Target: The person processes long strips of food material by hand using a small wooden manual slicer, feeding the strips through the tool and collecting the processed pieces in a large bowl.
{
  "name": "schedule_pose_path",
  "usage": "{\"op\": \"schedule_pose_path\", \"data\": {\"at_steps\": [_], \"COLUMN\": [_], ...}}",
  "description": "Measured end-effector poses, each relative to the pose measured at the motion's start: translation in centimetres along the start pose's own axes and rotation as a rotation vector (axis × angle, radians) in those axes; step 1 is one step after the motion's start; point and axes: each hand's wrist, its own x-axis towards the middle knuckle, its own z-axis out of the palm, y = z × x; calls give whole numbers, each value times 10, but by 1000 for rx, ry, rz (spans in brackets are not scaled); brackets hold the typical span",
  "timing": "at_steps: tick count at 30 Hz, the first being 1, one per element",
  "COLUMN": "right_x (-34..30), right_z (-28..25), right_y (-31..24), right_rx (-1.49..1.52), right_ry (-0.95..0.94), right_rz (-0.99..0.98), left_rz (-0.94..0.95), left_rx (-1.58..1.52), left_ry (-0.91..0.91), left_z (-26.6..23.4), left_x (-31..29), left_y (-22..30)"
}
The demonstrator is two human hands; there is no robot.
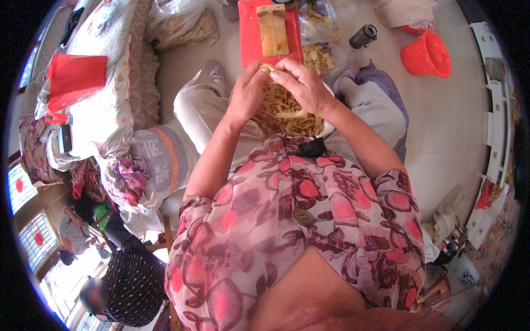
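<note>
Left hand (247,91): fingers curled, tips pinched together at the top, meeting the right hand.
Right hand (301,83): knuckles up, fingers bent down, tips touching the left's.
Forearms: bare, converging forward from lower edge.

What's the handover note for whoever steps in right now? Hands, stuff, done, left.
Left hand and right hand: together pinching one small pale piece above the lap.
Heap of pale yellowish strips fills the lap under both hands.
Red board with wooden block on the floor ahead; clear bag of similar strips beside it; red bucket at right.
Done: cannot tell.
Left: the lap heap.
</note>
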Motion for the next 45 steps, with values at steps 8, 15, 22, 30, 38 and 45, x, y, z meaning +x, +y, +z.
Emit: {"op": "schedule_pose_path", "data": {"at_steps": [8,15,22,30,38,45], "right_x": [4,10,22,14,4,3], "right_z": [-8,-4,-33,-18,-8,3], "right_y": [-7,13,34,21,25,-4], "right_rx": [558,366,823,260,224,253], "right_ry": [-137,43,191,2,-177,-108], "right_rz": [363,254,490,204,352,238], "left_rz": [225,173,252,491,453,595], "left_rx": [324,162,402,847,1157,1266], "left_ry": [142,126,225,123,5,59], "left_z": [-4,11,-7,11,-4,-31], "left_x": [15,12,20,3,11,38], "left_y": [-22,-10,3,37,-4,-23]}}
